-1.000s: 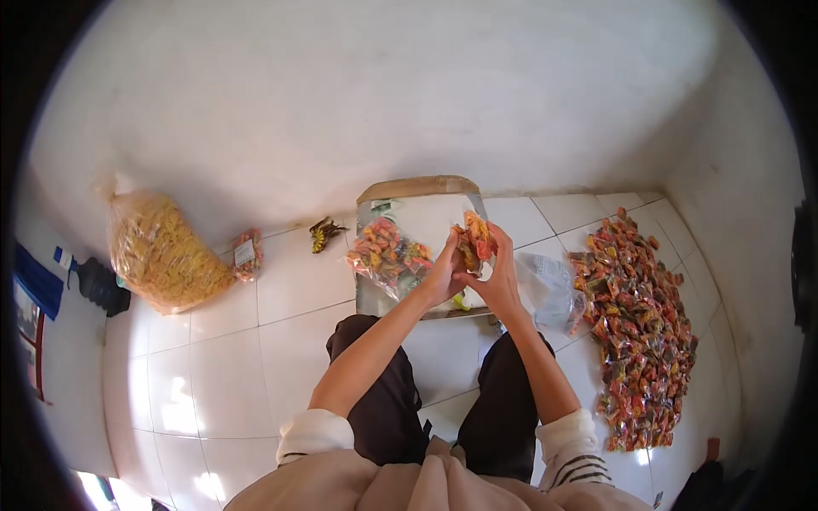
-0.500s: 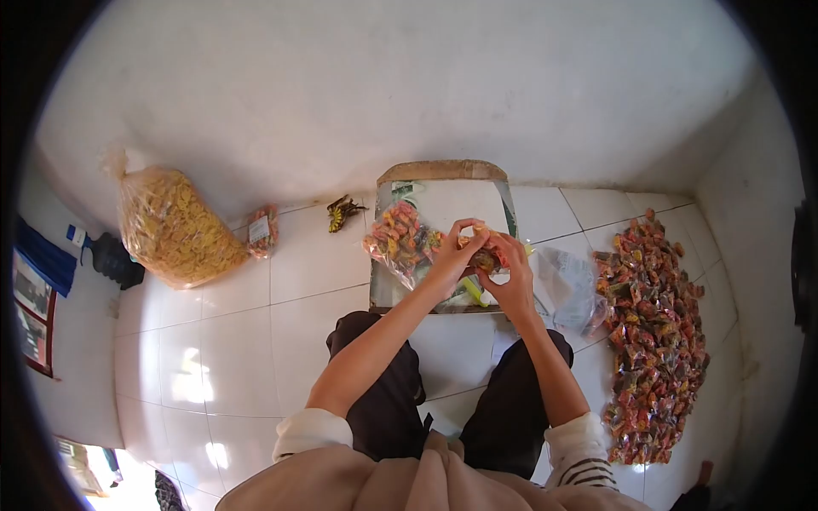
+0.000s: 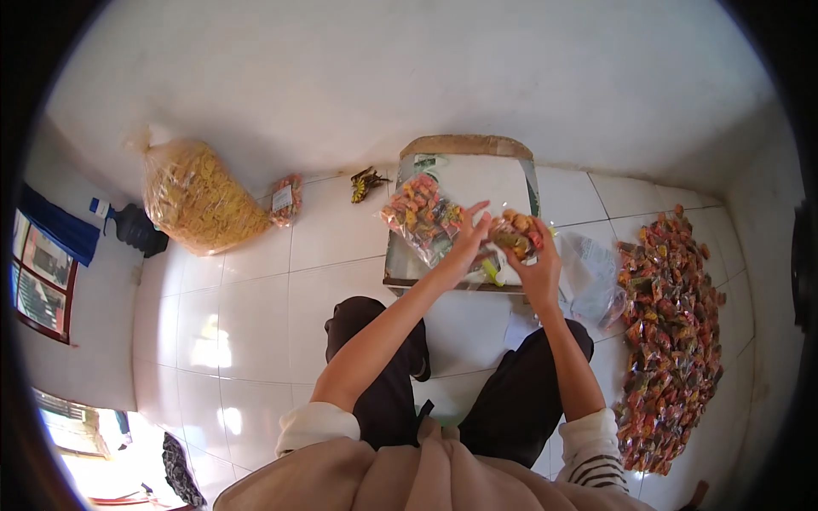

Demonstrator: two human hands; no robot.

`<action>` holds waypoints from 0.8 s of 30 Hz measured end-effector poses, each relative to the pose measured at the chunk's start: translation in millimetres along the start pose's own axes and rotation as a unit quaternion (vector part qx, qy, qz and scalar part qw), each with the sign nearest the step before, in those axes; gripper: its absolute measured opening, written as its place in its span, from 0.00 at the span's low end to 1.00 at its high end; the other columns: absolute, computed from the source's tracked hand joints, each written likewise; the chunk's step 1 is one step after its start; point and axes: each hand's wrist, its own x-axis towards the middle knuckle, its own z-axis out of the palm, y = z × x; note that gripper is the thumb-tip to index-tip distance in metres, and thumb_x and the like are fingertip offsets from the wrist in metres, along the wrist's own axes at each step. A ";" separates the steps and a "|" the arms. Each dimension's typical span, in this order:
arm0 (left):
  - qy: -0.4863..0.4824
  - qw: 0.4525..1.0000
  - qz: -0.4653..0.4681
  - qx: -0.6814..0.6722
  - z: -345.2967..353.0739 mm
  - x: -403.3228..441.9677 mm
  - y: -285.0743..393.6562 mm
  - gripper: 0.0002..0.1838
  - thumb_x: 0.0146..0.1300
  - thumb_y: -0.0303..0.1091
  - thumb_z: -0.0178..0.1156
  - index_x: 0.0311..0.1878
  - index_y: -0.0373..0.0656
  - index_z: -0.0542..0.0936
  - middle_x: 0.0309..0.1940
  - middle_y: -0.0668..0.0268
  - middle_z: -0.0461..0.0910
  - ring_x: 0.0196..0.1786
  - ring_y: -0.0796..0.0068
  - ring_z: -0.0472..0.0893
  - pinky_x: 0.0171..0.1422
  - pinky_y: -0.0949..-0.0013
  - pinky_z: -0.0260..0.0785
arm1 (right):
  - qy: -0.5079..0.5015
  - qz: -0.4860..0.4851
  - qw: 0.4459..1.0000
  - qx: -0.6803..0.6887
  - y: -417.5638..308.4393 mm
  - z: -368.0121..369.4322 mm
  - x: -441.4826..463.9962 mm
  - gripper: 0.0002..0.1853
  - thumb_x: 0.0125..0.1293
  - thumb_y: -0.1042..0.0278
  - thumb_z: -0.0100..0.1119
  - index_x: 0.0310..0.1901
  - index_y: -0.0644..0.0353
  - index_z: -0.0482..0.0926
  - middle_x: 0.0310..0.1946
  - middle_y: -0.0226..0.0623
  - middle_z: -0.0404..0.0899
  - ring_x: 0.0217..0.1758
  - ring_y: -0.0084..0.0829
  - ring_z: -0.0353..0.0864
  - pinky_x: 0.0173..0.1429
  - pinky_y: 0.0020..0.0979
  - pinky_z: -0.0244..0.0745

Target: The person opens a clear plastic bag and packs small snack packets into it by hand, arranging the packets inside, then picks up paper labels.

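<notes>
A small clear packet of orange, red and yellow-green pieces [image 3: 515, 235] sits in my right hand [image 3: 541, 266], fingers curled round its right side. To the left of it, my left hand [image 3: 464, 245] is open, fingers stretched and apart from the packet. Beside that hand, a larger clear plastic bag of similar colourful pieces [image 3: 416, 209] lies on a low table [image 3: 486, 177] with a worn brown edge. A bright yellow-green item [image 3: 492, 271] lies near the table's front edge, partly hidden below my hands.
Right of the table lies crumpled clear plastic [image 3: 592, 268]. Beyond it, many filled packets [image 3: 669, 341] cover the tiled floor. To the left are a big bag of yellow pieces [image 3: 200, 200], a labelled packet [image 3: 286, 200] and a dark yellow bunch [image 3: 367, 184]. A wall stands behind.
My left hand has come off the small packet and opened. The packet stays in my right hand. The whole view has shifted slightly.
</notes>
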 end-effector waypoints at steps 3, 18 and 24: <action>0.133 0.935 0.140 0.298 -36.1 2.5 -51.8 0.38 0.55 0.52 0.60 0.64 0.50 0.54 0.52 0.58 0.63 0.58 0.59 0.62 0.59 0.58 0.58 | 0.044 0.081 0.994 0.051 -8.2 -7.0 -3.8 0.30 0.48 0.75 0.66 0.55 0.66 0.66 0.42 0.41 0.75 0.46 0.29 0.75 0.51 0.27 0.70; 0.289 0.726 0.220 0.584 -36.2 -16.0 -152.1 0.18 0.51 0.32 0.60 0.46 0.45 0.70 0.47 0.60 0.66 0.54 0.58 0.63 0.58 0.55 0.53 | 0.194 0.280 0.924 0.171 91.9 24.2 -102.5 0.31 0.50 0.72 0.67 0.55 0.69 0.65 0.48 0.40 0.72 0.50 0.27 0.72 0.55 0.26 0.67; 0.273 0.795 0.244 0.484 -41.9 -10.7 -144.3 0.09 0.53 0.30 0.61 0.36 0.46 0.71 0.36 0.66 0.71 0.43 0.64 0.69 0.46 0.61 0.58 | 0.044 0.245 0.965 0.080 81.3 32.5 -104.5 0.32 0.46 0.69 0.70 0.54 0.65 0.68 0.42 0.41 0.78 0.44 0.31 0.77 0.50 0.28 0.71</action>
